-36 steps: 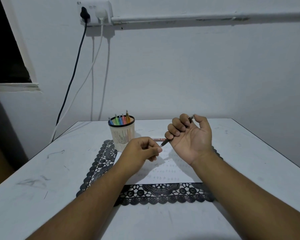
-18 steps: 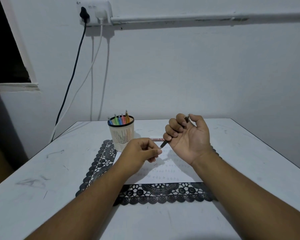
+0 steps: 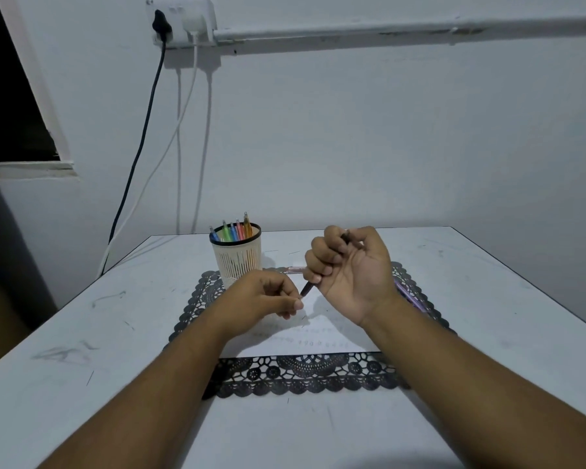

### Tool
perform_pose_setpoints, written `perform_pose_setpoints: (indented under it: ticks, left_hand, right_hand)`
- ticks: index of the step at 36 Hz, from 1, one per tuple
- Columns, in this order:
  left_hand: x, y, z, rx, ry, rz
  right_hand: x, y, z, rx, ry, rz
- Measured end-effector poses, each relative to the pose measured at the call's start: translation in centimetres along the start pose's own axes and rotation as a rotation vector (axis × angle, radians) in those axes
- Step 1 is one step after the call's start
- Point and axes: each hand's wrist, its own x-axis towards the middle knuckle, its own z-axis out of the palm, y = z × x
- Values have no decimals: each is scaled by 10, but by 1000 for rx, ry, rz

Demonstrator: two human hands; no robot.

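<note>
My right hand (image 3: pixel 352 270), palm up, grips a dark pen (image 3: pixel 307 289) above the paper (image 3: pixel 322 328), tip slanting toward my left hand (image 3: pixel 263 297). Its thumb and forefinger are pinched together; I cannot tell if they hold anything. The paper lies on a black lace mat (image 3: pixel 301 375), with the pen cup (image 3: pixel 237 262) behind on the tabletop (image 3: pixel 487 299).

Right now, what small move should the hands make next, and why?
Probably the left hand should ease onto the tip of the pen and pinch it. The right hand grips the pen, tip aimed at the left's pinched fingertips, right beside it; whether they touch is unclear.
</note>
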Motion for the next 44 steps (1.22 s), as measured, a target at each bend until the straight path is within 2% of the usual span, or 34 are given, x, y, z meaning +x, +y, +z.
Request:
perform_pose_setpoints:
  ticks: [4, 10, 13, 16, 19, 22, 24, 28, 31, 33, 37, 40, 44]
  left_hand:
    - [3, -1, 3, -26, 22, 1]
    - [5, -3, 11, -39, 20, -4]
    - [5, -2, 12, -35, 39, -8]
    - [8, -3, 12, 99, 123, -9]
    - [18, -1, 17, 306, 222, -31]
    - [38, 5, 23, 542, 226, -28]
    - [58, 8, 24, 695, 230, -13]
    - [104, 9, 30, 943, 172, -48]
    - [126, 4, 32, 1084, 96, -109]
    - [136, 1, 33, 1150, 38, -191]
    - [152, 7, 37, 1209, -71, -320]
    - [158, 7, 37, 1267, -88, -312]
    - [161, 0, 32, 1279, -132, -250]
  right_hand:
    - [3, -6, -11, 127, 10, 40]
    - [3, -9, -20, 149, 4, 93]
    - [4, -19, -20, 123, 53, 71]
    - [10, -43, -24, 51, 181, 24]
    - [17, -60, -39, -21, 398, 35]
    - [21, -54, -53, -123, 586, 84]
    - [21, -41, -60, -199, 647, 152]
    - [17, -24, -71, -316, 628, 276]
    - [11, -18, -77, -578, 597, 299]
    - [6, -17, -81, -742, 557, 299]
    - [4, -20, -90, -885, 535, 398]
    - [4, -22, -92, -1016, 502, 448]
    - [2, -25, -87, -1033, 424, 448]
